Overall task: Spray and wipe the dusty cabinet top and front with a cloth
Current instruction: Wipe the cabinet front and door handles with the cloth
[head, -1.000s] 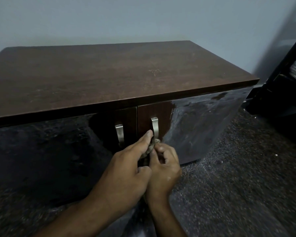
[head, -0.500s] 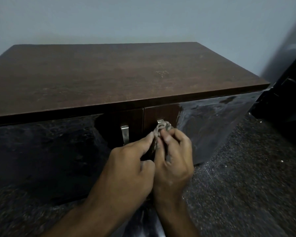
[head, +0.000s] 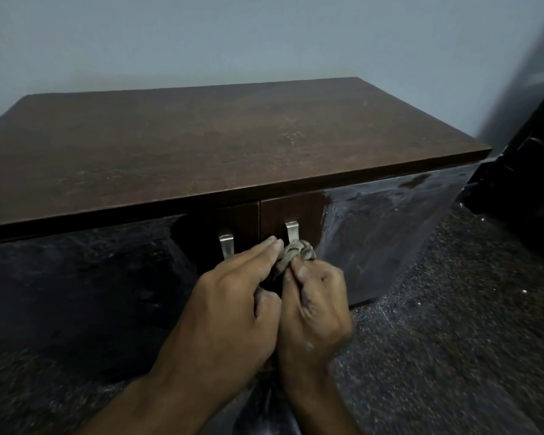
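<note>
Both hands are pinching a bunched cloth (head: 296,254) at the base of the right handle (head: 292,232), likely to work around it. Left hand (head: 233,309) and right hand (head: 316,304) are each clamping the wad. Handles are bent metal; the cabinet (head: 217,142) top is matte woodgrain, the doors are glossy and streaked.

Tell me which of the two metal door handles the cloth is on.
The right handle, on the right door. The bunched cloth, pinched by both hands, covers its lower end; the left handle is bare, beside the left hand's fingers.
</note>
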A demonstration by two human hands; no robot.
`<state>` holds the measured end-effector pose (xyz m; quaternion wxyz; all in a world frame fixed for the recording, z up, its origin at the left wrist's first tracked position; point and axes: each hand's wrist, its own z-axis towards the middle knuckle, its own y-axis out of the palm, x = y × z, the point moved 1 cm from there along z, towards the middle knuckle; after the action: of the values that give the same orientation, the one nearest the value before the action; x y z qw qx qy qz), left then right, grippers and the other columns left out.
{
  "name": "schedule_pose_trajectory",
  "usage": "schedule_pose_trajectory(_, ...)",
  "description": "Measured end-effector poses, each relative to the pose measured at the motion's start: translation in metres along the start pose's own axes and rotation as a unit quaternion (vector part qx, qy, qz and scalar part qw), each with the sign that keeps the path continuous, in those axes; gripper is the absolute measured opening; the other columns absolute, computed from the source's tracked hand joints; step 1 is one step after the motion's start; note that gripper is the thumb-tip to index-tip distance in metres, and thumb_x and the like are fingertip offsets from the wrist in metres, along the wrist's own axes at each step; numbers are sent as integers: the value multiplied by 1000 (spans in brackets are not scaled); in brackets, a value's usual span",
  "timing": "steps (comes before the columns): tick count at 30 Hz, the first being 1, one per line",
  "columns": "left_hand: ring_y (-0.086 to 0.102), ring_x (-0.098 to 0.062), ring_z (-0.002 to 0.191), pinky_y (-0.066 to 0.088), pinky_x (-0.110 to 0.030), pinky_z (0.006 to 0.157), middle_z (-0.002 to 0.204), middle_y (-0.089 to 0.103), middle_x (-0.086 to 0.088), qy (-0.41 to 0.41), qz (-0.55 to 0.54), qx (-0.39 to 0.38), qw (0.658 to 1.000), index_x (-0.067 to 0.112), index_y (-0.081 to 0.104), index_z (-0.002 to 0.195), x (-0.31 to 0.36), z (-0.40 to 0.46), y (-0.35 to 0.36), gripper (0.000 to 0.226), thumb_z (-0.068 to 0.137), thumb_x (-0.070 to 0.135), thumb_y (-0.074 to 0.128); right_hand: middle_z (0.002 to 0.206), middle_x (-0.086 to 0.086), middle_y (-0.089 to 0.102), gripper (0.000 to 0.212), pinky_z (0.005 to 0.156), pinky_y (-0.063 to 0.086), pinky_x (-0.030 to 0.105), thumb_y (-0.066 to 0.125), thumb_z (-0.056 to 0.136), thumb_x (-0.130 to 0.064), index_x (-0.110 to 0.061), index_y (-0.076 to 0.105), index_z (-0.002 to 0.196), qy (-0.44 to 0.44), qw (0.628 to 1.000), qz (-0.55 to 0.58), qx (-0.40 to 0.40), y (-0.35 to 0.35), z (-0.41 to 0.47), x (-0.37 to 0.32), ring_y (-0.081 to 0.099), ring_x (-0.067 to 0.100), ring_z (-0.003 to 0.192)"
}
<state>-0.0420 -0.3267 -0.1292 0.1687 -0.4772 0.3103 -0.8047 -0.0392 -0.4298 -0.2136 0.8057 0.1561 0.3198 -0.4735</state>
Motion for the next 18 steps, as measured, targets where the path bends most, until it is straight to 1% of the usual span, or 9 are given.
schedule_pose_trajectory(3,30,20,130,24,3,101,143,49,15,-4,-12,-10,1000,23,51,139,0,1,2,58,84,9,53,82,5,66,6,66,56,25,76,86,7,2,78,88,28,999,18,11,3,5,-5,67,20,76)
schedule_pose_trajectory(7,26,23,131,23,1,104,147,42,20,-17,-23,-21,999,25,43,144,0,2,5,62,87,4,55,84,4,66,5,68,56,25,76,86,5,2,78,90,13,1000,11,6,4,12,-7,67,21,77)
schedule_pose_trajectory(9,28,22,130,23,0,105,147,42,21,-29,-36,-31,998,28,41,145,-1,1,7,64,88,4,56,84,3,67,5,67,57,26,76,86,6,1,78,88,15,1000,14,11,2,4,-2,67,20,77)
schedule_pose_trajectory(11,32,21,129,24,1,103,146,43,21,-42,-46,-37,997,29,42,145,-2,2,9,64,88,4,57,85,-3,66,9,66,57,29,76,85,7,-1,78,87,43,998,33,11,-2,-2,0,68,19,78)
schedule_pose_trajectory(13,32,24,126,25,4,100,144,45,21,-49,-55,-42,996,29,43,145,-1,4,10,64,87,4,57,85,-7,66,9,66,58,29,75,85,5,-3,78,89,64,996,55,9,-2,0,-3,69,19,77)
schedule_pose_trajectory(15,32,24,126,26,3,100,142,45,23,-47,-70,-41,996,28,43,144,1,6,10,66,86,0,56,86,-3,68,8,67,58,25,76,86,3,-3,79,90,58,997,52,7,-1,9,-6,69,19,78)
schedule_pose_trajectory(18,40,18,126,34,-7,104,139,49,23,-59,-108,-26,992,27,45,143,0,8,8,65,85,-2,55,92,3,69,11,75,57,22,76,86,5,-1,78,95,47,998,48,14,3,15,-6,70,19,85)
